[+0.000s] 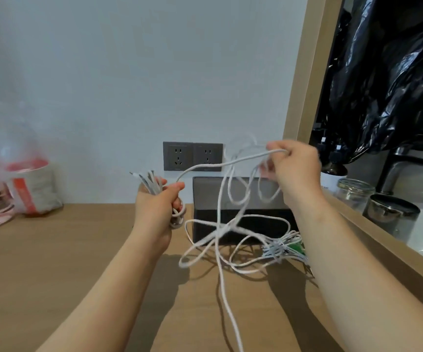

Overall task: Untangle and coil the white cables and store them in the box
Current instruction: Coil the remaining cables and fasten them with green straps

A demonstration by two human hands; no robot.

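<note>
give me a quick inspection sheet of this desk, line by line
surface: wooden table, bare wood in front of the arms
job's things: white cables in a loose tangle, partly lifted, partly on the table; dark box by the wall, contents cannot be told
clutter: clear plastic bag holding a red and white pack, far left; glass jars on the right
hands: left hand grips a gathered bunch; right hand pinches a raised strand
cables: one strand runs between both hands; thin wires with green ends lie beside the box
surroundings: two wall sockets, nothing plugged in; black plastic sheet upper right
</note>
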